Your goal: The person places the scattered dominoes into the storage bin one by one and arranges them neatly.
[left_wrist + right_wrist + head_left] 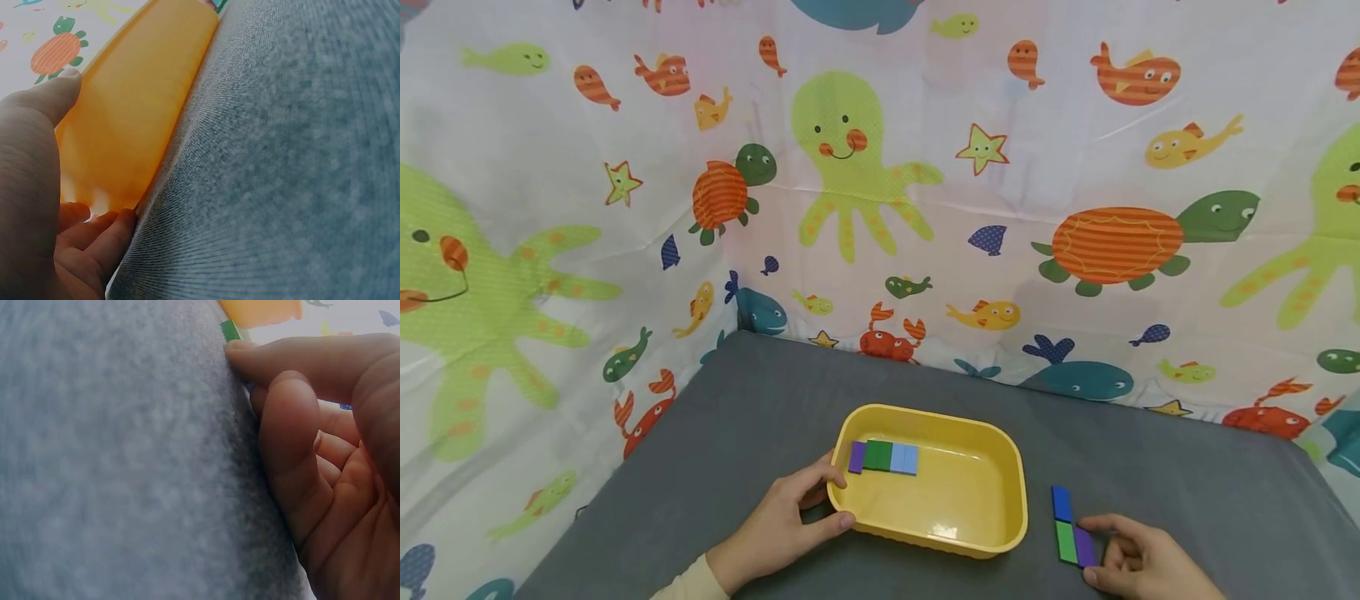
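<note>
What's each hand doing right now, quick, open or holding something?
Left hand: gripping the yellow tray.
Right hand: pinching a purple block outside the tray.

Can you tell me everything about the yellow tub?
The yellow tub has rounded corners, an open top and a shiny, plastic-looking inside. It sits upright on gray cloth. The left hand grips its left end. Purple, green and light blue tiles lie inside, toward its far left corner.

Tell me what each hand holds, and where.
The left hand grips the yellow tray by its left end; the right hand pinches a purple tile outside it, by its near and far ends.
</note>
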### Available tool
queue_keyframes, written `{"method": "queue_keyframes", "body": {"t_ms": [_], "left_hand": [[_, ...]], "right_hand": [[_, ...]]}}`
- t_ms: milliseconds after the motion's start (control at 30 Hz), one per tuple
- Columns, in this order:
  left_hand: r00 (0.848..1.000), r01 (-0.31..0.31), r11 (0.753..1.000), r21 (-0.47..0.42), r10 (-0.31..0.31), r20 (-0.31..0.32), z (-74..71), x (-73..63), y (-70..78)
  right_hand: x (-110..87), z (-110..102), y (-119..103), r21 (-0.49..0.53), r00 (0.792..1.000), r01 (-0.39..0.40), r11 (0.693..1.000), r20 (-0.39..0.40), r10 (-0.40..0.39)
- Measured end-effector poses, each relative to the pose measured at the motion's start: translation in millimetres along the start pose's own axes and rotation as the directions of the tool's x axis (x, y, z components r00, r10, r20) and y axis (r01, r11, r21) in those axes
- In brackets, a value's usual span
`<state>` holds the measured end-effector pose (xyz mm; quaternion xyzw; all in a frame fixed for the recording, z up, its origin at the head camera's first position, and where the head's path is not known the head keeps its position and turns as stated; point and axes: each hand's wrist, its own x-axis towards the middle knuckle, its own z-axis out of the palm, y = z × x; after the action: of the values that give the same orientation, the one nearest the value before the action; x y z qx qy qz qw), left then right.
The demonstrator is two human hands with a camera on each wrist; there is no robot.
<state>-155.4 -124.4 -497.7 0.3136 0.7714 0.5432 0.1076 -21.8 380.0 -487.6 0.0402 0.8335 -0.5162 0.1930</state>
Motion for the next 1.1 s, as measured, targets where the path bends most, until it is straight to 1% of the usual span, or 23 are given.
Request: {"method": "queue_keyframes", "body": {"t_ms": [133, 267, 400, 567, 667, 767, 833, 967, 1033, 1100], "left_hand": [[1.0, 0.013, 1.0, 0.005, -0.013, -0.001, -0.1, -0.3, 0.0], [1.0, -0.004, 1.0, 0.014, 0.004, 0.002, -0.3, -1.5, -0.7], [1.0, -0.013, 1.0, -0.002, 0.013, 0.01, -1.6, -2.3, -0.9], [1.0, 0.008, 1.0, -0.008, -0.008, 0.013, -1.2, -0.8, -2.3], [1.0, 0.006, 1.0, -0.011, -0.006, 0.012, -1.4, -0.5, -2.5], [1.0, -0.003, 1.0, -0.025, 0.003, 0.014, -1.5, -0.1, -2.1], [1.0, -0.008, 0.999, -0.034, 0.008, 0.018, -1.3, 0.4, -2.2], [1.0, -0.012, 0.999, -0.033, 0.013, 0.019, -1.1, 0.8, -2.5], [1.0, -0.013, 1.0, -0.028, 0.014, 0.016, -1.1, 0.5, -3.0], [1.0, -0.011, 1.0, -0.022, 0.011, 0.011, -1.4, 0.0, -3.4]], "right_hand": [[-1.0, -3, 0, 0.013, 1.0, -0.009, 1.0, 0.014, 0.009], [-2.8, -6, -1, 0.053, 0.999, -0.038, 0.998, 0.038, 0.036], [-2.4, -4, -3, 0.062, 0.998, -0.053, 0.997, 0.024, 0.052], [-1.5, -3, -6, 0.045, 0.997, -0.078, 0.996, -0.023, 0.079], [-1.2, -4, -10, 0.03, 0.994, -0.093, 0.995, -0.053, 0.095], [-2.2, -5, -17, 0.014, 0.99, -0.099, 0.995, -0.101, 0.1], [-3.4, -5, -23, 0.016, 0.984, -0.108, 0.994, -0.143, 0.109], [-2.7, -2, -36, 0.044, 0.958, -0.143, 0.989, -0.245, 0.15], [-1.9, -1, -41, 0.061, 0.948, -0.152, 0.986, -0.274, 0.163], [-1.3, -2, -47, 0.069, 0.945, -0.15, 0.986, -0.283, 0.163]]}}
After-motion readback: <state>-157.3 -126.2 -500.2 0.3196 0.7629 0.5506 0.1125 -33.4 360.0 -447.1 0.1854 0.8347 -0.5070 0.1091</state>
